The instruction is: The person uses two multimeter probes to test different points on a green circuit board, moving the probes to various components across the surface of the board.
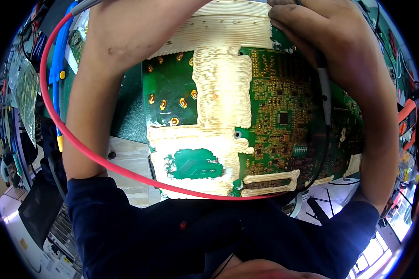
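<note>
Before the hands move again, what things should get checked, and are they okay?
1. Right hand has a firm hold on the black probe: ok, the fingers are wrapped round it.
2. Probe tip touching the right spot on the green circuit board: cannot tell, the tip is too small to make out.
3. Left hand holding its probe: cannot tell, the hand is cut off at the top edge; only the forearm shows.
4. Red wire kept off the board: not ok, it loops across the board's lower edge.
5. Board lying steady: cannot tell, its support is hidden.
</note>
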A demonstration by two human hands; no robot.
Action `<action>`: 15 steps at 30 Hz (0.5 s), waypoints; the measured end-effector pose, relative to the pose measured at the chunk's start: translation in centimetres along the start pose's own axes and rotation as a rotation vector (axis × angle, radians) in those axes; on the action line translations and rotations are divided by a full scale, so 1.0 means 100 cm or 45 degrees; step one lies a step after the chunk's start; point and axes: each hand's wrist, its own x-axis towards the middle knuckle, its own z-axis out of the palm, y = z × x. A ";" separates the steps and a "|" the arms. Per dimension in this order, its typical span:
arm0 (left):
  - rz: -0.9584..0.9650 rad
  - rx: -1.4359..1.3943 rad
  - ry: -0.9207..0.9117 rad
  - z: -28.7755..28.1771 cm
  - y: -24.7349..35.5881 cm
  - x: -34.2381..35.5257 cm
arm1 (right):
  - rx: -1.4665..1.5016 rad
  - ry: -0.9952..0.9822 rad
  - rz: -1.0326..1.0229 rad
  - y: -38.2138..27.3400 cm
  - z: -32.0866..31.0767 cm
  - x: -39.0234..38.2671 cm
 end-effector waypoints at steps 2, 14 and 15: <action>0.051 -0.043 -0.009 0.000 -0.004 0.000 | -0.032 -0.003 -0.011 0.001 0.001 -0.001; -0.039 0.011 -0.081 -0.003 0.004 -0.001 | 0.494 0.121 0.251 0.003 -0.006 -0.001; -0.026 -0.008 -0.094 -0.001 0.003 -0.002 | 0.637 0.110 0.328 0.011 0.000 -0.003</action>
